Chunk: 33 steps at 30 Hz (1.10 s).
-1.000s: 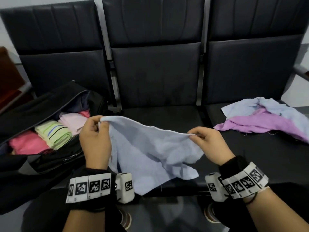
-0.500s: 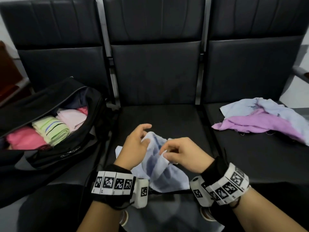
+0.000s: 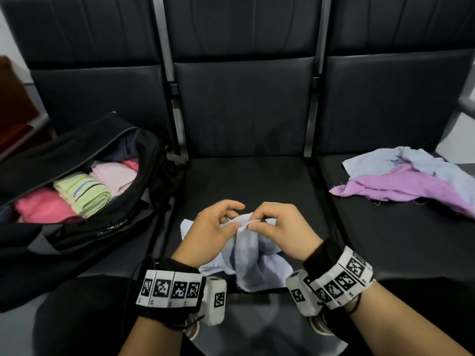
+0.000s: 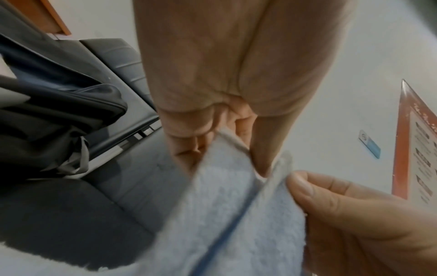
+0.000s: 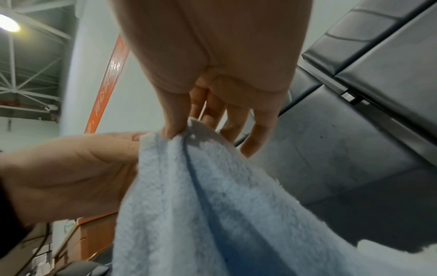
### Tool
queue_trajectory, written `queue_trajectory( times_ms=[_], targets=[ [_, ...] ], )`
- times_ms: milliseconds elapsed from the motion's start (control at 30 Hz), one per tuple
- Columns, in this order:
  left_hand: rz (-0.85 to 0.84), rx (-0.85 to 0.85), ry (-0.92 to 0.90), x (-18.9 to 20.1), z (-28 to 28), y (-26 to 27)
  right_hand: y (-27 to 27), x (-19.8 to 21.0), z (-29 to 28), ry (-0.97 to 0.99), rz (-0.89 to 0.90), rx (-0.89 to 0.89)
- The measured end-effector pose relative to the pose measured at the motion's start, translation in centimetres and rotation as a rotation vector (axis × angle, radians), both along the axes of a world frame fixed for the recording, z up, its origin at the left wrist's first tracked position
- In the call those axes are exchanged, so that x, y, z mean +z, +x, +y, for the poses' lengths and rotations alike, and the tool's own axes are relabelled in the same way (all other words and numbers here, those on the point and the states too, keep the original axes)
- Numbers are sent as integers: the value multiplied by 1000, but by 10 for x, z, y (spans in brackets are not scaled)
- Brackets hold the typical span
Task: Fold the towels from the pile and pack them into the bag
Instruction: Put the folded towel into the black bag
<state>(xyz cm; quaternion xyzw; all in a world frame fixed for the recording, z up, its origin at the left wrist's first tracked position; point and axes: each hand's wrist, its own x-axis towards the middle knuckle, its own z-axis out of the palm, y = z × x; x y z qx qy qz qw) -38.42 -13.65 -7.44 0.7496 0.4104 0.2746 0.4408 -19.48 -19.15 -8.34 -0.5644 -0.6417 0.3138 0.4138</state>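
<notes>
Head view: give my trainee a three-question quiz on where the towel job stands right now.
1. True or false: both hands pinch the blue towel.
2. Which seat holds the unfolded pile? A) left B) middle C) right
3. Fill in: the striped green towel lies in the ____.

Key:
1. True: left hand and right hand meet at its top edge.
2. C.
3. bag.
</notes>
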Motion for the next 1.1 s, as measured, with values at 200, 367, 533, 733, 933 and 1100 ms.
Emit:
queue_trajectory(
  times_ms=[200,367,533,733,933,1100],
  targets=[
    [-102,208,-5,-8,0,-5,6,-2,1,98,26,-58],
    [-163,183,5,-3,-3,2,-5,0,2,62,38,5],
    [-174,89,-29,6,-11,4,-10,-6,6,45,22,-72],
    [-132,58,-39,11,-14,-2,-14,-8,7,48,-15,-89],
    [-110,73,2,10,-14,0,-14,-6,7,50,-6,-79],
    [-148,106,113,4,-10,-4,-10,-5,6,58,-37,-23]
  ],
)
